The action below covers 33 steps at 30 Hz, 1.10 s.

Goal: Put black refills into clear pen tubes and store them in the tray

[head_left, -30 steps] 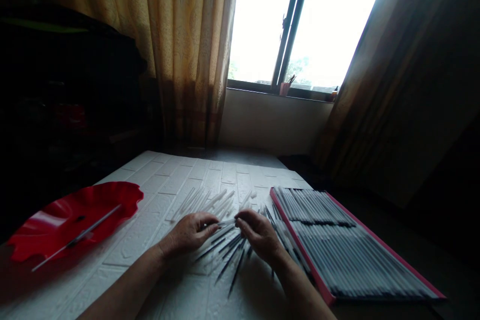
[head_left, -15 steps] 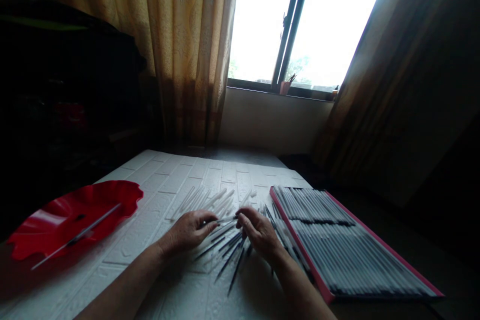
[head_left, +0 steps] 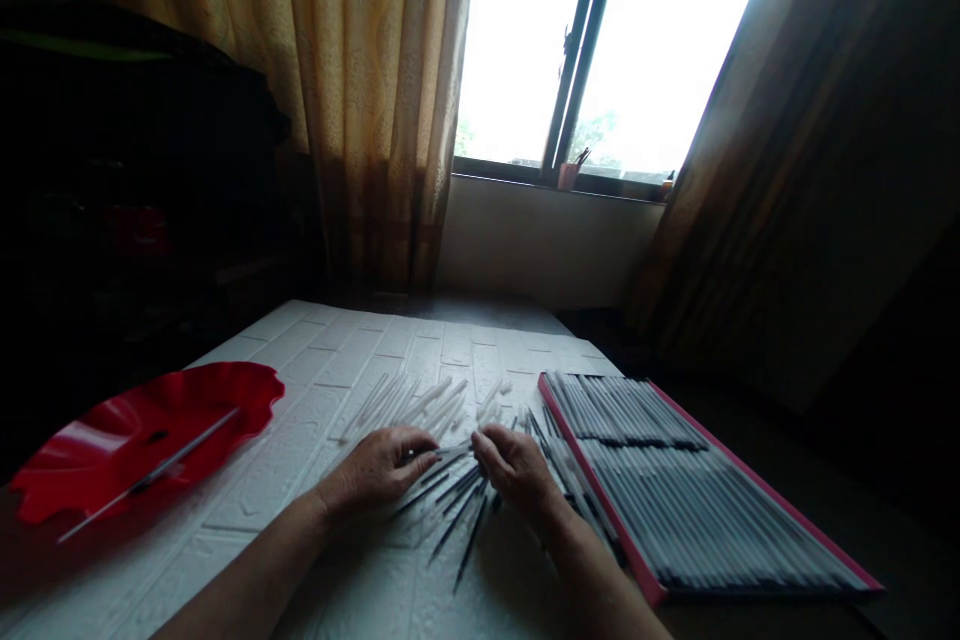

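My left hand (head_left: 384, 468) is closed in a pinch on a slim, clear-bodied pen (head_left: 454, 448) above the white table. From the other side, the fingertips of my right hand (head_left: 517, 468) pinch the pen's far end; its details are too small to make out. Under and between the hands lie several dark, thin refill-like sticks (head_left: 469, 538), fanned out loosely. Just beyond them, clear empty-looking tubes (head_left: 379, 402) are spread in a loose pile. Right of my right hand stands a pink-edged box (head_left: 651, 580) holding two rows of clear sticks with dark ends.
On the left of the table (head_left: 255, 480) sits a red wavy-rimmed plate (head_left: 90, 430) with a long thin stick (head_left: 154, 475) across it. More sticks lie against the box's left side. Behind are a curtain (head_left: 367, 100) and a window with a small cup (head_left: 568, 176) on its sill.
My hands stay nearly in place, both pinching, with my right fingers lowered slightly. More clear tubes show beyond my right hand. The box and plate have not moved.
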Tool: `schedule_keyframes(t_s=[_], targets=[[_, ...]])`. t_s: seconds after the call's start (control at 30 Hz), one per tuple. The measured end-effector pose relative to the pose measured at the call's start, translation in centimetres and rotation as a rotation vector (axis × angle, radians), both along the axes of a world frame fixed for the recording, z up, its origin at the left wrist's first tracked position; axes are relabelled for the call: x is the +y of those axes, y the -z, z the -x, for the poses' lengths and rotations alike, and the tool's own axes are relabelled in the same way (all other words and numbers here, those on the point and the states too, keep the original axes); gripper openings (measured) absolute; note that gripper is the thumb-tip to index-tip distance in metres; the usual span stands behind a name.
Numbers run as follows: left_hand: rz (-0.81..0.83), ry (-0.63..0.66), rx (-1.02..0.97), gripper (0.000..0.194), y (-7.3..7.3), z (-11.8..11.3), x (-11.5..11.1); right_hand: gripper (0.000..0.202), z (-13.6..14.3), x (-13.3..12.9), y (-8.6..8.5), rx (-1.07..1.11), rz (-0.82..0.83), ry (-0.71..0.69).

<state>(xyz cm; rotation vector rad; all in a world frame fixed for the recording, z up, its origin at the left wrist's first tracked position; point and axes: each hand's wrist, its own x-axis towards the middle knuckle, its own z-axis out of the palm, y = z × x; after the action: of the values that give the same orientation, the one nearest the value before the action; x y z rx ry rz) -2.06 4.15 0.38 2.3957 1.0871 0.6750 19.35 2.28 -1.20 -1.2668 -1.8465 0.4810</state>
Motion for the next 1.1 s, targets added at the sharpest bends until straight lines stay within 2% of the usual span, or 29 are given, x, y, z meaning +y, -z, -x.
schedule_keyframes(t_s=[0.13,0.27,0.43,0.63,0.9,1.1], targets=[[0.006,0.009,-0.006,0.029,0.00,0.02,-0.02,0.044,-0.04,0.19,0.39,0.017,0.010,0.016],[-0.001,-0.016,-0.013,0.029,0.00,0.25,0.17,0.027,-0.05,0.02,0.21,0.106,0.031,-0.041],[-0.003,-0.025,-0.012,0.027,-0.01,0.25,0.10,0.019,-0.01,0.04,0.32,0.156,0.052,-0.085],[-0.005,-0.019,-0.013,0.029,0.08,0.13,0.05,0.038,0.01,0.15,0.29,0.047,0.044,-0.016],[-0.012,-0.030,-0.009,0.028,0.07,0.23,0.31,0.022,0.06,-0.17,0.11,0.144,0.053,-0.065],[-0.021,-0.021,-0.017,0.027,0.00,0.15,0.09,0.026,0.15,-0.06,0.17,0.116,0.068,-0.014]])
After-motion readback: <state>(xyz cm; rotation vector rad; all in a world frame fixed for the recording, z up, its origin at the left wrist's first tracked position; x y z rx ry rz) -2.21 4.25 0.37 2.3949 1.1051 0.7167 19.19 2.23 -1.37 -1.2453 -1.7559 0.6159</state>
